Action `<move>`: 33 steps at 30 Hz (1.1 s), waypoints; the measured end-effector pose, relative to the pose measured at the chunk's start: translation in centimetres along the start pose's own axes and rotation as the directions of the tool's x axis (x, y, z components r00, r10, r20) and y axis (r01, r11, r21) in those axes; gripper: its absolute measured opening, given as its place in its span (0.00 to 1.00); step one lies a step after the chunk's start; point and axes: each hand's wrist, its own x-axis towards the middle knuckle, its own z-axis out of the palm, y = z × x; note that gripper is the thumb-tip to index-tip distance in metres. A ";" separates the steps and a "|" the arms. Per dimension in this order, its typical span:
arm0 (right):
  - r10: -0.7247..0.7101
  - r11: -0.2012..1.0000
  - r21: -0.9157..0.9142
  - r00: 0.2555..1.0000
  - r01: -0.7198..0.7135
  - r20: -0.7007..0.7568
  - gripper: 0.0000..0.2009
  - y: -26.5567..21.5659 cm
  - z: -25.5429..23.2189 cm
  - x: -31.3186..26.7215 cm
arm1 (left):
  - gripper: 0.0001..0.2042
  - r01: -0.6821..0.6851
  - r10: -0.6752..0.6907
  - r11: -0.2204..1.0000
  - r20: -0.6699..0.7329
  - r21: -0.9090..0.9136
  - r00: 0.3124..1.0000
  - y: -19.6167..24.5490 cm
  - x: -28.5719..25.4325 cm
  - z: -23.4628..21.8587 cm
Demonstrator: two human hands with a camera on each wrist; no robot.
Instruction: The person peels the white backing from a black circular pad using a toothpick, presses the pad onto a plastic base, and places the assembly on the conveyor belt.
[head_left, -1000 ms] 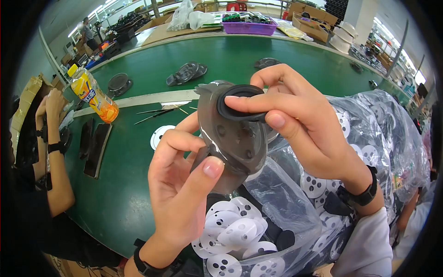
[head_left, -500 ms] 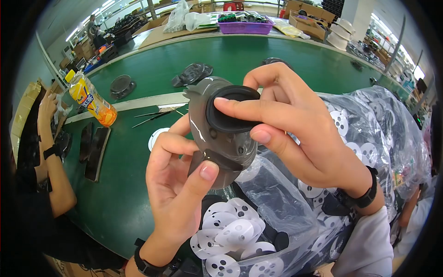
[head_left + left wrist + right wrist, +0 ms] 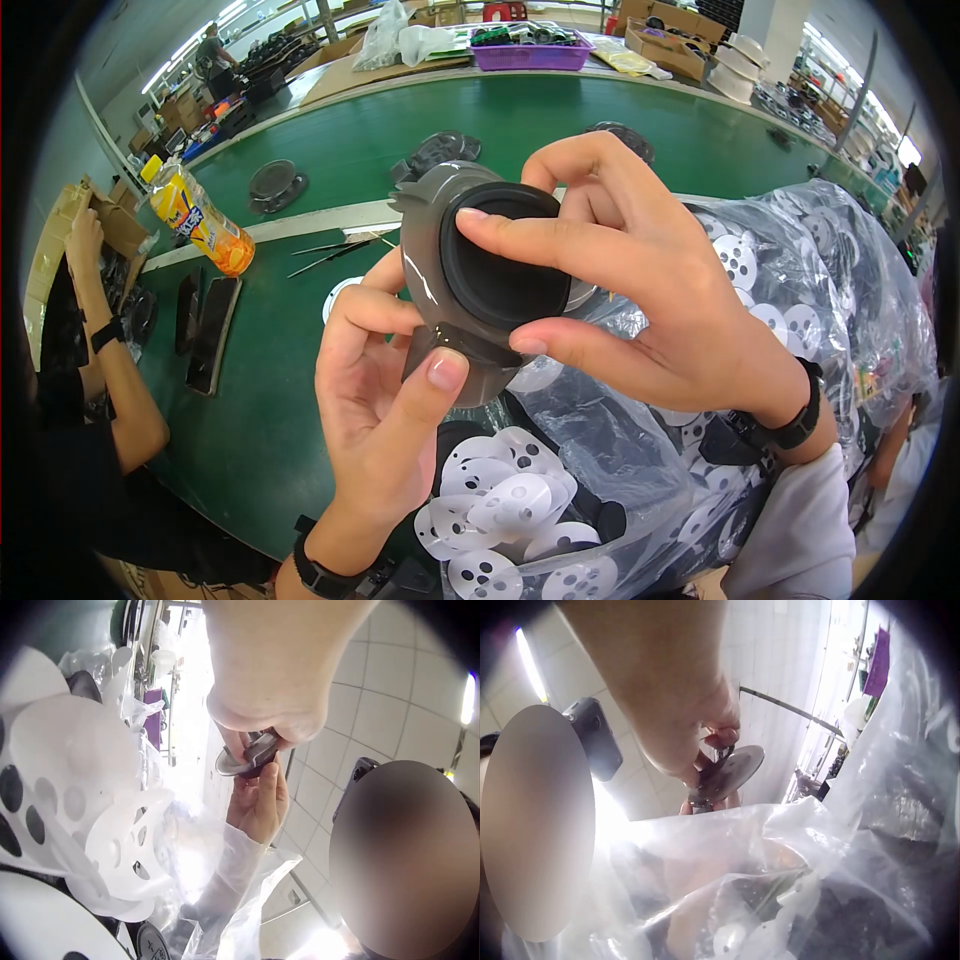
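Observation:
In the head view my left hand (image 3: 420,335) grips the lower edge of a grey round plastic housing (image 3: 425,265), thumb on its front tab. A black rubber ring (image 3: 490,300) sits against the housing's face. My right hand (image 3: 498,282) pinches that ring, index finger across its top and thumb under its lower rim. The left wrist view shows the housing (image 3: 251,756) edge-on between both hands. In the right wrist view the housing (image 3: 731,771) hangs below my right hand's fingers (image 3: 712,739).
A clear bag (image 3: 640,440) of white perforated discs (image 3: 500,500) lies under my hands. On the green belt (image 3: 520,120) are an orange drink bottle (image 3: 200,220), thin sticks (image 3: 330,248), dark flat trays (image 3: 210,330) and more grey housings (image 3: 272,182). Another person's arm (image 3: 120,380) is at the left.
The housing has tilted to face me and risen a little. The black ring now lies flatter and wider on it, and my right thumb has slid down to the ring's lower rim.

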 end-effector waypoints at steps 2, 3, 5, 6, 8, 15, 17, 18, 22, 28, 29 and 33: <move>0.000 1.000 -0.022 1.000 0.000 -0.001 0.25 -0.1 0.0 0.0 | 0.11 0.001 -0.001 1.000 0.000 -0.003 1.000 0.0 0.0 0.0; 0.000 1.000 -0.022 1.000 0.000 -0.001 0.25 0.0 0.0 0.0 | 0.11 -0.001 0.001 1.000 0.000 -0.001 1.000 0.0 0.0 0.0; -0.008 1.000 -0.025 1.000 0.008 -0.014 0.25 0.0 0.0 0.0 | 0.11 -0.001 0.001 1.000 0.000 0.001 1.000 0.1 -0.1 0.1; -0.008 1.000 -0.024 1.000 0.007 -0.014 0.25 0.1 -0.1 0.0 | 0.11 0.009 -0.009 1.000 0.001 -0.018 1.000 0.1 -0.1 0.1; -0.008 1.000 0.007 1.000 0.008 -0.009 0.26 0.2 -0.2 0.0 | 0.11 0.020 -0.020 0.999 0.003 -0.037 1.000 0.1 -0.1 0.1; 0.051 0.998 -0.041 0.998 -0.051 0.020 0.22 -0.4 0.5 -0.1 | 0.12 0.109 -0.117 0.965 -0.018 -0.239 0.993 0.4 0.1 0.3; 0.060 0.998 -0.002 0.997 -0.060 0.040 0.23 -0.5 0.9 -0.3 | 0.12 0.121 -0.139 0.960 -0.052 -0.253 0.989 0.4 0.0 0.7; 0.061 0.998 0.001 0.997 -0.061 0.041 0.23 -0.4 1.1 -0.5 | 0.13 0.113 -0.139 0.976 -0.132 -0.186 0.981 0.4 0.0 1.1; 0.082 0.992 0.081 0.988 -0.093 0.132 0.22 -0.2 1.0 -0.3 | 0.15 0.146 -0.176 0.979 -0.234 -0.141 0.956 0.2 0.6 0.9; 0.455 0.813 0.399 0.890 -0.424 0.020 0.16 1.4 1.0 -0.5 | 0.16 0.130 -0.141 0.983 -0.074 -0.130 0.987 0.2 0.8 -0.2; 0.478 0.663 0.567 0.859 -0.489 0.183 0.16 2.1 1.0 -0.5 | 0.16 0.132 -0.142 0.983 -0.071 -0.129 0.987 0.2 0.8 -0.4; 0.416 0.411 0.712 0.812 -0.569 0.409 0.15 2.6 1.2 -0.4 | 0.16 0.155 -0.158 0.982 -0.022 -0.107 0.987 0.3 1.2 -0.8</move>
